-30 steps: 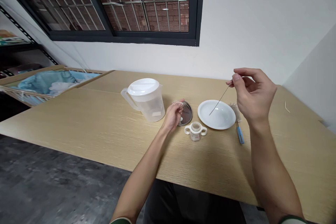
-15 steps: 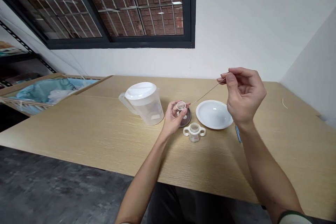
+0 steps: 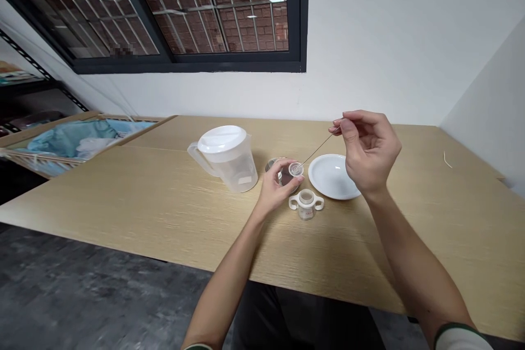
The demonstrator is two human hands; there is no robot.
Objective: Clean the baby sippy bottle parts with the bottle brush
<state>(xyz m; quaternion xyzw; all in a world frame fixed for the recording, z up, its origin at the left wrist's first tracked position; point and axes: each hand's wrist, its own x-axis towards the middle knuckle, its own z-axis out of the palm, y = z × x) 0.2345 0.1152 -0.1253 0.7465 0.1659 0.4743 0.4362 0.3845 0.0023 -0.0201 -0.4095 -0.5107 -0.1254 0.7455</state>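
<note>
My left hand [image 3: 274, 190] pinches a small round clear-and-white bottle part [image 3: 296, 169] with a ringed face between thumb and fingers. In my right hand [image 3: 371, 153], raised to the right, thumb and fingertips grip a thin wire-like rod [image 3: 320, 147]. It slants down to the left, its lower end at the ringed face; whether it enters an opening there I cannot tell. A small clear bottle with two cream handles [image 3: 306, 209] stands upright just below my left hand. Partly hidden behind that hand is a dark round dish [image 3: 289, 179].
A white bowl [image 3: 334, 178] sits beneath and left of my right hand. To the left stands a translucent jug with a white lid [image 3: 228, 158]. A cloth-lined basket [image 3: 74, 139] is at the far left, a thin curved pale strip [image 3: 447, 160] at the far right.
My left hand has moved slightly right with the round part. My right hand has shifted left with the rod, bringing its lower end to the part's face.
</note>
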